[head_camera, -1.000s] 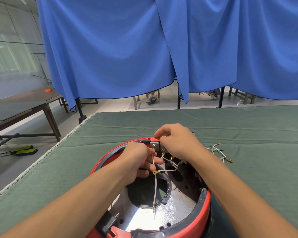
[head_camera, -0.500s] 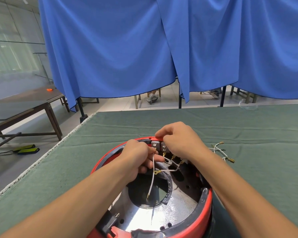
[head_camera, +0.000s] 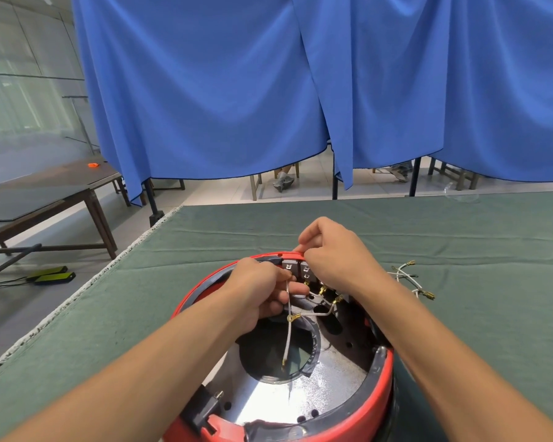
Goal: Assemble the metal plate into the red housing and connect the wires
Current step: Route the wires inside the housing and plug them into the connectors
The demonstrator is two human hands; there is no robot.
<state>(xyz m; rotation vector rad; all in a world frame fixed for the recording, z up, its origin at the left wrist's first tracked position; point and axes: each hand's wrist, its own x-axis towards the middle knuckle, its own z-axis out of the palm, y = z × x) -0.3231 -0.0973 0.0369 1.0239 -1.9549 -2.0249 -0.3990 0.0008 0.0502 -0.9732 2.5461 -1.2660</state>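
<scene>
The round red housing stands open side up at the near edge of the green table. A shiny metal plate with a round hole lies inside it. My left hand pinches a white wire whose brass terminal hangs over the hole. A second white wire runs across to brass terminals at the switch block on the far rim. My right hand grips the far rim and the switch block, fingers curled; what its fingertips touch is hidden.
A loose bundle of white wires with brass terminals lies on the green cloth right of the housing. The table's left edge runs diagonally. A blue curtain hangs behind, a dark bench stands left, and a black plug socket sits on the near rim.
The hanging white wire's lower end has risen and swung left, from over the plate to over the hole. Both hands stayed at the switch block.
</scene>
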